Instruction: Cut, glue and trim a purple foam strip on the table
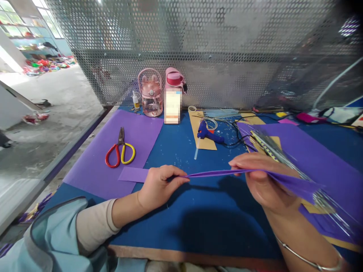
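A long purple strip (214, 173), perhaps of paper or thin foam, stretches edge-on between my two hands above the blue table. My left hand (161, 185) pinches it between thumb and fingers, and a flat purple end sticks out to the left. Further right, my right hand (263, 181) grips the strip with the thumb below and fingers above; its other end passes beyond that hand. Left of centre, scissors (121, 147) with one red and one yellow handle lie on a purple sheet (93, 155).
A blue glue gun (210, 133) with a clear stick lies mid-table on yellow card. Behind stand a pink bottle (152, 96), a phone (172, 107) and a small glue bottle (135, 100). More purple sheet (320, 151) and wire-like stems are at right. A perforated metal panel (212, 37) closes the back.
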Motion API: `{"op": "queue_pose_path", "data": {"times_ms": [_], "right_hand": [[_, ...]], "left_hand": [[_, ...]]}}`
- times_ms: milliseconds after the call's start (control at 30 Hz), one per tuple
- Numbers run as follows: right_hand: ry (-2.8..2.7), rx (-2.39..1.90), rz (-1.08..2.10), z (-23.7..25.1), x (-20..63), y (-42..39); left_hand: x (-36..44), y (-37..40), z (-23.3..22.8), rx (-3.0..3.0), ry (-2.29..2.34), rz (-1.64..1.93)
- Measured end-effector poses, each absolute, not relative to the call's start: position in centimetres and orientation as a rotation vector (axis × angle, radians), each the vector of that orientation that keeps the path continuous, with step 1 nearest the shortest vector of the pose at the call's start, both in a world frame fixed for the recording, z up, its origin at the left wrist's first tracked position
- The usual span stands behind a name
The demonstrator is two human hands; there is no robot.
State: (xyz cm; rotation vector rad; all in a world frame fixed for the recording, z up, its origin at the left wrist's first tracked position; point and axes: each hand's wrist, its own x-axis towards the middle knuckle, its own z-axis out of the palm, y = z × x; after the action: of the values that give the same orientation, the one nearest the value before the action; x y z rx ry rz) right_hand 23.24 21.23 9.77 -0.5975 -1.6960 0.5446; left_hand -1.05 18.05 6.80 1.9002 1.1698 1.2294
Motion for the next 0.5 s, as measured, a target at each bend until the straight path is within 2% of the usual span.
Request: {"op": "queue_pose_path", "data": {"times_ms": [133,200,300,500], "right_hand": [[-1.718,-0.742,0.902,9.2,22.2,20.5],[-1.870,-0.863,0.982,8.7,21.3,20.2],[-2.082,-0.837,0.924,8.2,19.7,19.9],[-2.035,-0.659,0.726,8.2,19.0,20.3]], "left_hand": [[-1.0,18.2,6.7,1.787,1.200,1.187],[-0.8,18.2,6.5,1.756,1.179,1.170],[-0.5,17.8,6.4,1.757,1.138,1.161],[-0.6,17.8,6.7,1.853,1.181,1.082]]}}
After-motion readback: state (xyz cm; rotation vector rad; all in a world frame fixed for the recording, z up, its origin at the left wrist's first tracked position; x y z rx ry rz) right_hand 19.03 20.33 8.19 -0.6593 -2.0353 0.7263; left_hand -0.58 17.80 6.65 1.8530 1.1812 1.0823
